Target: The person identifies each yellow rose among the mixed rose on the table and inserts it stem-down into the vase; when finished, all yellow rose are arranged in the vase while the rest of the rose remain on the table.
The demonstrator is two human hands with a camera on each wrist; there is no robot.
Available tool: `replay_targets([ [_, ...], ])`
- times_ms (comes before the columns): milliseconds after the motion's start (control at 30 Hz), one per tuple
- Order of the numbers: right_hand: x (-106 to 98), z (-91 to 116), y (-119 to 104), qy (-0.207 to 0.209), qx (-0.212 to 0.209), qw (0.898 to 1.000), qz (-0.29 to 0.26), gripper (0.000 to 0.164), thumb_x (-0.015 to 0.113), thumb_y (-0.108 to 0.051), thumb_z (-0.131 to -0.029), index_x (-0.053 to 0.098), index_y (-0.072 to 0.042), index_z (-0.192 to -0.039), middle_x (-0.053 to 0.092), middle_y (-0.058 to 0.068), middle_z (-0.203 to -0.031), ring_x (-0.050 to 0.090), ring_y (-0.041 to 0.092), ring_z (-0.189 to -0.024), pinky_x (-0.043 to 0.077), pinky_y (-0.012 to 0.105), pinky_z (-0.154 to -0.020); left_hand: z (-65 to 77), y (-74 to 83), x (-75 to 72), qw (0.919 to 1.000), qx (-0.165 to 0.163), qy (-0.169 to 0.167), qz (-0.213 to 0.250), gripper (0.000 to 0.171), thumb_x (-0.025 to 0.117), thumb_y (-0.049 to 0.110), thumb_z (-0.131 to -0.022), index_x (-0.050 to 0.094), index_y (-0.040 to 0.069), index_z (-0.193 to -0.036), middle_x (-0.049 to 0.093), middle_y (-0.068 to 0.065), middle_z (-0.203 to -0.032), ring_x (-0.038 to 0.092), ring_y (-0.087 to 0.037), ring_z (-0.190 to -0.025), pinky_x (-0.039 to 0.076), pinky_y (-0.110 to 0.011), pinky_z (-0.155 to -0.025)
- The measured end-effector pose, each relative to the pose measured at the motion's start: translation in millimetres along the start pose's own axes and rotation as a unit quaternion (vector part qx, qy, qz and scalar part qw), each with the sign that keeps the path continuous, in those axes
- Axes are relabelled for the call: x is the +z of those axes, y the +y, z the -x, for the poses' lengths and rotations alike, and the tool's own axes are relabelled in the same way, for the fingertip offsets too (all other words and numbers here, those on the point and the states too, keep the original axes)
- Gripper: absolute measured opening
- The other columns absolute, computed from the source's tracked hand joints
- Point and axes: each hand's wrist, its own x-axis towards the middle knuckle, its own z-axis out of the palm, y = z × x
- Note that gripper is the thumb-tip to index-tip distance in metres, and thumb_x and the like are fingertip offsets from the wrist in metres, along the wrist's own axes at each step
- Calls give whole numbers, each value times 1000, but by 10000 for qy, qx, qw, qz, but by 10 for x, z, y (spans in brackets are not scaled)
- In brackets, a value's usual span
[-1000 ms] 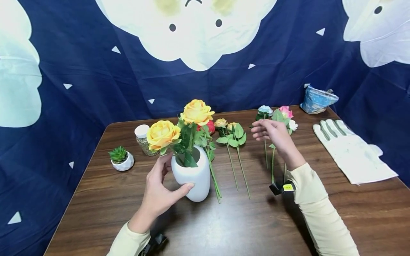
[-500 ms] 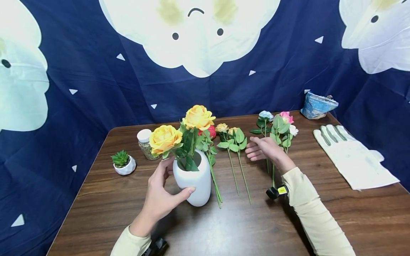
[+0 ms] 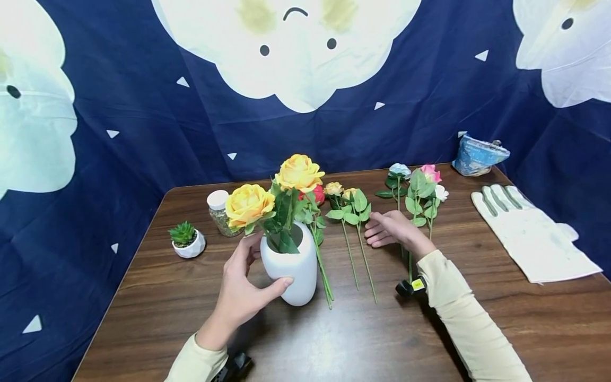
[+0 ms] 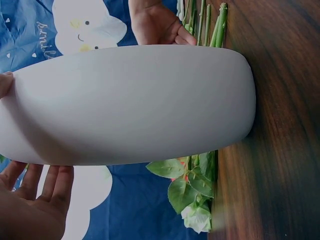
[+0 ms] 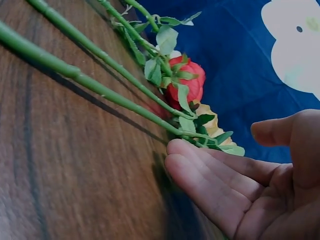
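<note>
My left hand (image 3: 241,292) grips a white vase (image 3: 298,278), thumb on the near side and fingers around the left. In the left wrist view, the vase (image 4: 130,105) fills most of the picture. Two large yellow roses (image 3: 299,173) lean out of its mouth. My right hand (image 3: 396,231) holds nothing; its fingertips are close to the leaves of two small yellow roses (image 3: 333,189) lying on the table. In the right wrist view, the fingers (image 5: 200,182) extend below the stems (image 5: 115,100). A red rose (image 3: 317,195) lies partly hidden behind the vase.
Blue (image 3: 399,170), pink (image 3: 431,173) and white (image 3: 441,192) flowers lie beyond my right hand. A pair of work gloves (image 3: 539,239) and a blue bag (image 3: 479,155) are at the right. A potted succulent (image 3: 188,241) and a lidded jar (image 3: 221,212) stand at the left.
My right hand has moved left and nearer, from over the pink and blue flowers towards the small yellow roses. My left hand keeps its grip on the vase. The head view has shifted slightly.
</note>
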Motion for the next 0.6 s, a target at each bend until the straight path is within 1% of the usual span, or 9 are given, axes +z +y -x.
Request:
replay_targets([
  [267, 47, -14, 55, -168, -102, 9998, 64, 46, 48, -19, -107, 60, 24, -119, 74, 12, -85, 74, 15, -72, 63, 29, -69, -2, -14, -1, 10000, 81, 6, -41, 79, 91, 7, -67, 55, -1, -137, 69, -16, -120, 64, -8, -99, 51, -15, -90],
  [467, 117, -41, 73, 67, -73, 9998, 174, 41, 50, -10, -107, 55, 26, -126, 74, 13, -84, 72, 12, -68, 62, 28, -67, -4, -11, -1, 10000, 84, -21, -43, 78, 91, 8, -68, 55, 0, -137, 69, -15, -122, 65, -7, -100, 51, -15, -90],
  [600, 161, -41, 77, 70, -141, 9997, 205, 38, 55, -6, -104, 56, 27, -124, 73, 11, -80, 70, 10, -64, 62, 26, -66, -6, -2, 0, 10000, 60, -19, -17, 79, 91, 8, -68, 55, 0, -138, 68, -16, -123, 65, -9, -101, 51, -16, -91],
])
